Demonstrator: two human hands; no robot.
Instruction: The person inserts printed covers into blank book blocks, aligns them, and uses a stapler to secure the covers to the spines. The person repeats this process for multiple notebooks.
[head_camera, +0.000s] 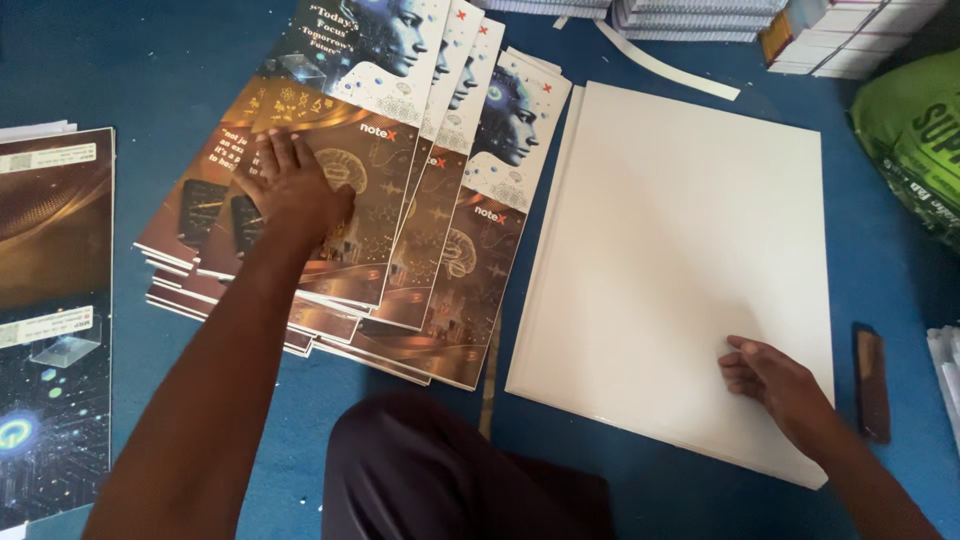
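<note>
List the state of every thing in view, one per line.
Left hand: flat on fanned stack of glossy printed covers.
Right hand: fingers curled, resting on white sheet stack.
Dark flat brown block: lying on blue floor, untouched.

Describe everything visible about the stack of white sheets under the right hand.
The stack of plain white glossy sheets lies flat on the blue floor, turned slightly off square to the view. Its faces are blank; layered edges show along its left and near sides, the sheets slightly offset. The right hand rests on its near right corner, fingers curled on the top sheet. Fanned printed covers lie just left of it.
</note>
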